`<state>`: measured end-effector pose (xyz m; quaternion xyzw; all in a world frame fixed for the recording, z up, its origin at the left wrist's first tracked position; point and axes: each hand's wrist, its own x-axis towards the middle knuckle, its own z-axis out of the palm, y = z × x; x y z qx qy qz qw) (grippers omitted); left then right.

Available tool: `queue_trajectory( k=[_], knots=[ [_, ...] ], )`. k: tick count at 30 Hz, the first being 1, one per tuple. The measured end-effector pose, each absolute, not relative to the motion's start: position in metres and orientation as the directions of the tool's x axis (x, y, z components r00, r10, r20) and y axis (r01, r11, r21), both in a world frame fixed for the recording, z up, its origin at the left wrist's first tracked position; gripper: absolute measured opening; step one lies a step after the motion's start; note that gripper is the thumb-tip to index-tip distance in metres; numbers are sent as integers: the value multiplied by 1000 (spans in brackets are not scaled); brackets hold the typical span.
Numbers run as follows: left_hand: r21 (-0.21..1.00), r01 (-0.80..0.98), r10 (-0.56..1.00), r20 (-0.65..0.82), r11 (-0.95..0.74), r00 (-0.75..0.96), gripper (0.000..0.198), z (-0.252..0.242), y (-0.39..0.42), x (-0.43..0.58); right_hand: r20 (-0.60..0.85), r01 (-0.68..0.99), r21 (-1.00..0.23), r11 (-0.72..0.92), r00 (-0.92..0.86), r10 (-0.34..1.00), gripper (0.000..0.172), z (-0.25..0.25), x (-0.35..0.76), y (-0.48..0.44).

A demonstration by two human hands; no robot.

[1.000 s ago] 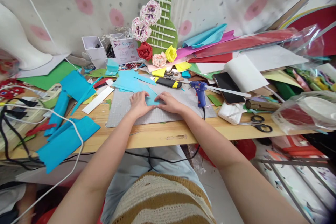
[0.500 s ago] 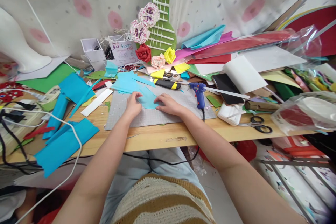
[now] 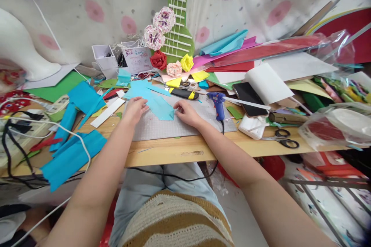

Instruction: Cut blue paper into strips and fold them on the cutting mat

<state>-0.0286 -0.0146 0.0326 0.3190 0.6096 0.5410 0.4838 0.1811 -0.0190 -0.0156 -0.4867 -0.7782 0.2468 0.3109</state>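
Observation:
A light blue piece of paper point(image 3: 160, 109) with an angled lower edge lies on the grey cutting mat point(image 3: 150, 131). My left hand point(image 3: 135, 110) is at the paper's left side, its fingers loosely stretched out and apart. At the paper's right corner is my right hand point(image 3: 186, 113), thumb and forefinger curved with a gap between them. Whether its fingertips touch the edge is hard to tell. More light blue paper point(image 3: 137, 88) lies just behind. A black and yellow utility knife point(image 3: 184, 93) rests at the mat's back edge, and a blue glue gun point(image 3: 218, 105) to the right.
Scissors point(image 3: 284, 139), a phone point(image 3: 249, 99) and a white box point(image 3: 252, 126) lie at the right. Darker blue crepe paper point(image 3: 75, 156) and power strips point(image 3: 17, 139) crowd the left. A green guitar-shaped piece with paper flowers point(image 3: 181, 36) stands at the back.
My left hand has moved left, uncovering more of the light blue paper. The right hand has shifted slightly right, to the paper's corner.

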Motion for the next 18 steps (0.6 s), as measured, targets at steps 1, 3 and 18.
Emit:
queue_trajectory(
  k=[1,3,18],
  knots=[
    [959,-153,910,-276,239,-309,27,36,-12,-29,247,612,-679,406,-330,911,24,-16,181,-19],
    [948,-154,907,-313,279,-281,29,39,-8,-27,249,615,-682,396,-314,916,24,-18,180,-18],
    [853,519,980,49,59,-191,40,7,5,-3,278,498,-827,260,-40,960,26,-19,188,-12]
  ],
)
